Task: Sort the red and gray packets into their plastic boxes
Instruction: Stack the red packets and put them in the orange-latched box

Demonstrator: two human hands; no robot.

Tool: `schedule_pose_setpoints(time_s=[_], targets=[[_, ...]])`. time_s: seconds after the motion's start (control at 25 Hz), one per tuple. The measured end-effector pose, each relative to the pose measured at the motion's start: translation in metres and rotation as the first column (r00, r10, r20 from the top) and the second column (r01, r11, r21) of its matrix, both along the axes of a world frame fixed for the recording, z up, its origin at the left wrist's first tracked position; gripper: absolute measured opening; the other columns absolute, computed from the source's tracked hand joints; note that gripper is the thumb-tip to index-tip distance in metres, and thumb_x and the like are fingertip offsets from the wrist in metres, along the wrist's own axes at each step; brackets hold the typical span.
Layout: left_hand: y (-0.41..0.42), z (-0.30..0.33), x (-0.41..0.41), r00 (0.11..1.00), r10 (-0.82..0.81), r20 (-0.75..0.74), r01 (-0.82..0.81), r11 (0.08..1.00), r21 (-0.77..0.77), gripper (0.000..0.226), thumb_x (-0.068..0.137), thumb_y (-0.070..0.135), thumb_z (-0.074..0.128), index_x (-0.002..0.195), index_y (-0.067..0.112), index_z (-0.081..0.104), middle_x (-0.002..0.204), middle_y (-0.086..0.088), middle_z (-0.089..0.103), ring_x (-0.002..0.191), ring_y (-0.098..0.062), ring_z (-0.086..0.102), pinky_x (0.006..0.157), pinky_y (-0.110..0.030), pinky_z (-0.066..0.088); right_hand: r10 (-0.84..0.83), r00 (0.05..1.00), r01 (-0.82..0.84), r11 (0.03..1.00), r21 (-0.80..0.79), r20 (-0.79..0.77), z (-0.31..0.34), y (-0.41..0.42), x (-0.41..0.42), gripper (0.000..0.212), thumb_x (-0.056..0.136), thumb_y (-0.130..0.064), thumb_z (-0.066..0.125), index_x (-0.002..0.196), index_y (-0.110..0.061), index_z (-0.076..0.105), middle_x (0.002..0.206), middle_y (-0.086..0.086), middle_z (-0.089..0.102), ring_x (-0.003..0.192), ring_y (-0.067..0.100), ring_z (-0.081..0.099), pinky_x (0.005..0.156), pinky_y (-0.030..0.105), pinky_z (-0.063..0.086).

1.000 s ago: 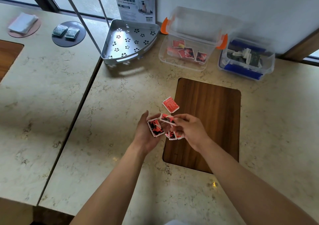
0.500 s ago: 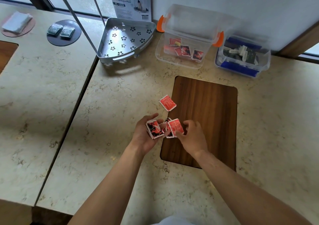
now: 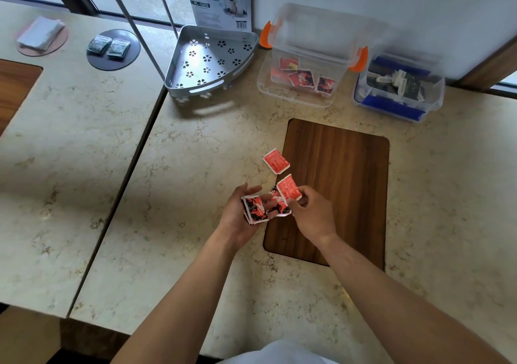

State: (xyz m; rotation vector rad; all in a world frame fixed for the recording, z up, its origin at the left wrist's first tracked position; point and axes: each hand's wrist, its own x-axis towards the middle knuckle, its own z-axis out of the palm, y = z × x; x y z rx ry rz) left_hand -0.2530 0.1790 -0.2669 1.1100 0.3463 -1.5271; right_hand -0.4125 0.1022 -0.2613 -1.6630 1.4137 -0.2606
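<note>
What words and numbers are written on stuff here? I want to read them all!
Grey cardboard box standing by the window: large Chinese characters, too blurred to read.
Same box, dark strip: looks like "PL-S002", not certain.
Same box, barcode: digits too small.
Red packets in the hands, and the red packet on the counter: white print, too small.

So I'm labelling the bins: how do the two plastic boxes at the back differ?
The orange-latched box holds red packets; the blue-latched box holds dark gray and pale ones. The orange-latched box stands nearer the metal corner rack; the blue-latched box stands to its right, close to the wall. The orange-latched box looks larger. Both are clear, open and rest on the marble counter.
</note>
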Motion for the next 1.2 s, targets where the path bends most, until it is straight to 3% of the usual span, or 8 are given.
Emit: schedule_pose_setpoints(time_s=[0.12, 0.24, 0.56, 0.72, 0.84, 1.0, 1.12, 1.2], targets=[[0.001, -0.001, -0.001, 1.000, -0.026, 0.002, 0.026, 1.000, 0.016, 0.045, 0.101, 0.044, 0.043, 0.122, 0.007, 0.057, 0.113, -0.026, 0.071, 0.090, -0.036, 0.073, 0.080, -0.047, 0.059, -0.029, 0.996, 0.024, 0.998, -0.061, -0.082, -0.003, -0.005, 0.001, 0.014, 0.095, -0.026, 0.064, 0.106, -0.028, 0.073, 0.102, -0.002, 0.058, 0.091, 0.008, 0.055, 0.070, 0.014, 0.040], [0.004, -0.001, 0.002, 0.995, -0.100, -0.003, 0.100, 0.994, 0.032, 0.049, 0.102, 0.047, 0.041, 0.120, 0.005, 0.058, 0.098, -0.022, 0.075, 0.078, -0.036, 0.074, 0.070, -0.046, 0.061, -0.087, 0.982, 0.068, 0.991, 0.119, 0.168, 0.009, -0.008, 0.001, 0.027, 0.096, -0.011, 0.058, 0.097, -0.028, 0.079, 0.101, -0.006, 0.070, 0.094, 0.005, 0.064, 0.078, 0.018, 0.050], [-0.003, 0.000, 0.002, 0.902, -0.426, 0.071, 0.427, 0.904, 0.000, 0.071, 0.092, 0.069, 0.044, 0.106, 0.005, 0.073, 0.099, -0.022, 0.070, 0.078, -0.033, 0.072, 0.064, -0.041, 0.059, -0.019, 0.896, -0.161, 0.917, 0.365, 0.443, 0.045, -0.013, 0.025, 0.028, 0.079, 0.020, 0.043, 0.087, 0.011, 0.068, 0.084, 0.031, 0.064, 0.068, 0.029, 0.056, 0.058, 0.031, 0.047], [-0.004, -0.001, 0.001, 0.901, -0.433, -0.015, 0.430, 0.899, -0.078, 0.076, 0.092, 0.067, 0.049, 0.123, 0.000, 0.067, 0.117, -0.025, 0.070, 0.105, -0.039, 0.071, 0.078, -0.048, 0.061, 0.363, 0.896, -0.424, 0.871, 0.247, 0.256, 0.042, -0.017, 0.031, 0.040, 0.070, 0.023, 0.034, 0.074, 0.004, 0.069, 0.078, 0.013, 0.066, 0.068, 0.019, 0.061, 0.059, 0.030, 0.051], [0.005, -0.006, 0.004, 0.899, -0.437, 0.010, 0.436, 0.895, -0.095, 0.053, 0.094, 0.049, 0.060, 0.120, 0.003, 0.069, 0.111, -0.023, 0.071, 0.094, -0.034, 0.073, 0.078, -0.044, 0.061, 0.587, 0.808, -0.590, 0.805, 0.059, 0.054, 0.035, -0.026, 0.030, 0.034, 0.070, 0.018, 0.044, 0.065, -0.004, 0.069, 0.086, 0.002, 0.063, 0.082, 0.020, 0.061, 0.071, 0.032, 0.051], [0.016, -0.011, 0.006, 0.929, -0.370, 0.010, 0.366, 0.916, -0.165, 0.036, 0.093, 0.006, 0.056, 0.129, 0.006, 0.062, 0.109, -0.024, 0.069, 0.086, -0.033, 0.070, 0.083, -0.047, 0.059, 0.299, 0.954, -0.298, 0.951, -0.075, -0.005, 0.017, -0.028, 0.021, 0.036, 0.084, 0.010, 0.048, 0.073, -0.021, 0.063, 0.098, -0.001, 0.055, 0.087, 0.004, 0.053, 0.072, 0.018, 0.040], [0.021, -0.013, 0.009, 0.967, -0.252, -0.048, 0.238, 0.951, -0.200, 0.048, 0.073, -0.013, 0.046, 0.111, 0.005, 0.069, 0.105, -0.026, 0.067, 0.088, -0.038, 0.067, 0.088, -0.050, 0.054, 0.184, 0.967, -0.197, 0.979, -0.058, -0.178, 0.001, -0.023, 0.012, 0.018, 0.093, -0.018, 0.063, 0.110, -0.024, 0.062, 0.115, -0.002, 0.053, 0.104, 0.010, 0.056, 0.084, 0.019, 0.045], [0.024, -0.013, 0.009, 0.977, -0.187, -0.098, 0.167, 0.967, -0.190, 0.045, 0.066, -0.013, 0.043, 0.101, 0.006, 0.066, 0.102, -0.027, 0.067, 0.086, -0.039, 0.067, 0.085, -0.050, 0.056, 0.266, 0.917, -0.282, 0.959, -0.013, -0.298, -0.007, -0.015, 0.006, 0.049, 0.087, -0.037, 0.072, 0.130, -0.022, 0.054, 0.126, 0.000, 0.051, 0.118, 0.015, 0.050, 0.095, 0.029, 0.046]])
